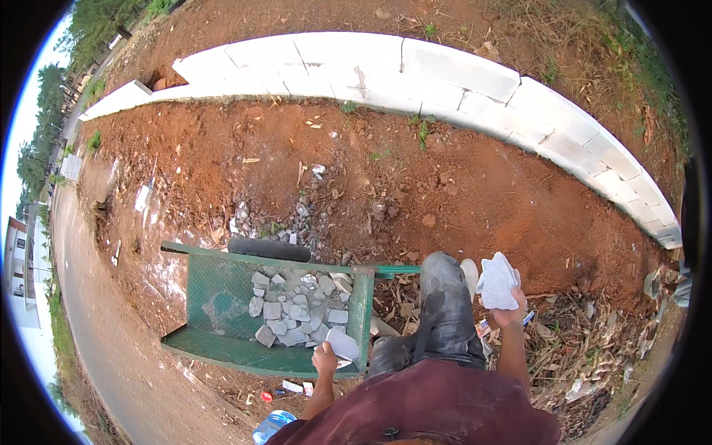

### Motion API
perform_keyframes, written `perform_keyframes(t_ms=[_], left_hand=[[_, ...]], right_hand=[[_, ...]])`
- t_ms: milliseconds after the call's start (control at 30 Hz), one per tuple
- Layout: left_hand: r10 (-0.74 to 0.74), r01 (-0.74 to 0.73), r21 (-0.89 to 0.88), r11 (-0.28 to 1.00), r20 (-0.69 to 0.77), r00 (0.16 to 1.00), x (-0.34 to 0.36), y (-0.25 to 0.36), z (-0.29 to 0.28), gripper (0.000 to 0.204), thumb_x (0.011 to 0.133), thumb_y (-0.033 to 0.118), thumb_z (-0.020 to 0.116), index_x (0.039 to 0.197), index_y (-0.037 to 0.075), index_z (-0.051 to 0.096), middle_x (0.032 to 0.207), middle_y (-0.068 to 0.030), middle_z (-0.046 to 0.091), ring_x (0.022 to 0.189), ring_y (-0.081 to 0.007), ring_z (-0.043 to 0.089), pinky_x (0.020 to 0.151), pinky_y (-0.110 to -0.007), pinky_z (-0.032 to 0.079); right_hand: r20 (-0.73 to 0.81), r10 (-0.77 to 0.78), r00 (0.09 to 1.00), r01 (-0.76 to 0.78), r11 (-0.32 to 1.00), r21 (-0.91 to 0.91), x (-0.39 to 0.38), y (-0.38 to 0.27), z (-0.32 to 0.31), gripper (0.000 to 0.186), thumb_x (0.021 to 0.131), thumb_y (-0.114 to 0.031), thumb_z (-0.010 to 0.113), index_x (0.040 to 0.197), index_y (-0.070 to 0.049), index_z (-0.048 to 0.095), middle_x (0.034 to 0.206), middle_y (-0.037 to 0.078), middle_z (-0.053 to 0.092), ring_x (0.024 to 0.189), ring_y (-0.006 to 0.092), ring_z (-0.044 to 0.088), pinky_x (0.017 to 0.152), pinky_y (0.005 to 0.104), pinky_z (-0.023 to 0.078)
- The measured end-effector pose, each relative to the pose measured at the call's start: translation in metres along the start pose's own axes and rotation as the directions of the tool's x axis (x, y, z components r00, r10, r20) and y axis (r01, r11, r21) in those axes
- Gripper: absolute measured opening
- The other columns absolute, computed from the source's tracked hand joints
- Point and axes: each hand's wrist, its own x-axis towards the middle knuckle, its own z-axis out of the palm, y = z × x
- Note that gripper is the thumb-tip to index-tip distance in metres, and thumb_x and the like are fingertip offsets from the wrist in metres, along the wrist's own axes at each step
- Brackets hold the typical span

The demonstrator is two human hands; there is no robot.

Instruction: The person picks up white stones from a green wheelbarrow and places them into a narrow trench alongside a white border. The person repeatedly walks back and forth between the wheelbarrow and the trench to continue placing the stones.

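My left hand (324,359) is closed on a flat pale block piece (343,345) at the near right corner of a green metal cart (204,297). Inside the cart lies a heap of broken grey block pieces (297,315), mostly toward its right half. Out to the right, beyond my knee, my right hand (509,314) grips a larger jagged white block piece (499,282) by its near edge, held up above the ground. Most of the fingers on that hand are hidden behind the piece.
A low white block wall (356,67) curves across the far side. A dark wheel (268,249) shows at the cart's far edge, with rubble (300,222) beyond it. Dry leaves and litter (571,348) cover the ground at right. A blue water jug (273,426) stands near my left arm.
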Motion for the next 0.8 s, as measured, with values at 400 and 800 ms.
perform_keyframes(t_ms=[400, 800], left_hand=[[0.032, -0.08, 0.381, 0.921, 0.132, 0.991, 0.061, 0.269, 0.02, 0.059, 0.096, 0.053, 0.041, 0.108, 0.005, 0.072, 0.109, -0.028, 0.069, 0.106, -0.0479, 0.064, 0.094, -0.056, 0.049], [-0.311, 0.287, 0.221, 0.932, 0.079, 0.947, 0.02, 0.411, -0.023, 0.058, 0.098, 0.053, 0.046, 0.113, 0.003, 0.071, 0.109, -0.028, 0.069, 0.106, -0.0468, 0.065, 0.091, -0.055, 0.051]], right_hand=[[-0.247, 0.066, 0.967, -0.026, 0.987, 0.159, 0.182, -0.114, -0.044, 0.083, 0.076, -0.038, 0.073, 0.152, -0.025, 0.041, 0.145, 0.01, 0.051, 0.124, 0.0388, 0.056, 0.069, 0.0611, 0.059], [0.066, 0.256, 0.964, -0.256, 0.967, -0.014, 0.404, -0.18, 0.192, 0.086, 0.072, -0.03, 0.078, 0.151, -0.03, 0.044, 0.151, 0.01, 0.046, 0.133, 0.0435, 0.048, 0.083, 0.0736, 0.053]])
